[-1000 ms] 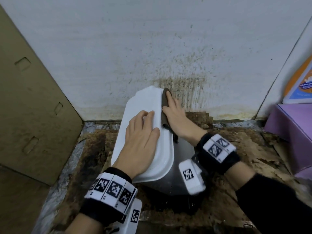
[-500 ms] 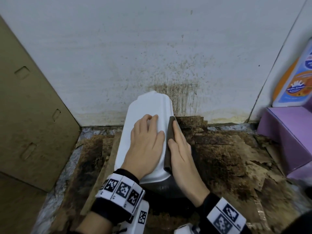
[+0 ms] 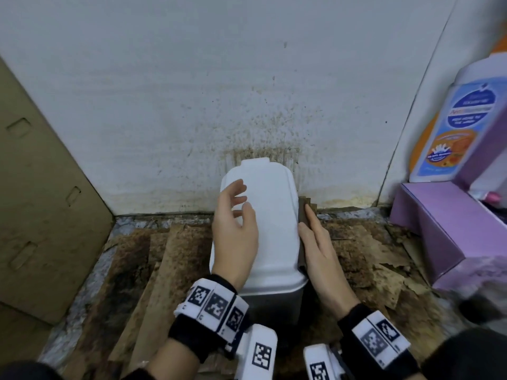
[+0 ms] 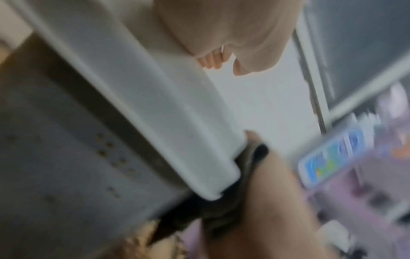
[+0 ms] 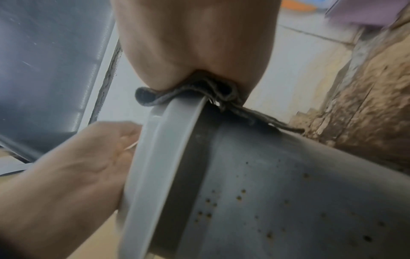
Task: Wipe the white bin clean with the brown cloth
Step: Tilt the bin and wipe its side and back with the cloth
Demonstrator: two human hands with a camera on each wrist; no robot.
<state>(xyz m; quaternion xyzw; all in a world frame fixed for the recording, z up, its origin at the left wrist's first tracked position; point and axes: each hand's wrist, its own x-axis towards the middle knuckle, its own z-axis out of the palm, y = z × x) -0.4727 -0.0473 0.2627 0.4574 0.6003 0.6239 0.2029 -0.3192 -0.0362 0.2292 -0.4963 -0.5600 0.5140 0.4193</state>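
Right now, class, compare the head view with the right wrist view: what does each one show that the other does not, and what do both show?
Only the head view shows the top of the bin's white lid, the stained wall, the cardboard sheet on the left, the bottle and the purple box.

Only the right wrist view shows the brown spots on the bin's grey side and the cloth's folds bunched over the lid's rim.

Both show the right hand pressing the brown cloth against the lid's edge, the left hand at the lid's other side, and the bin.
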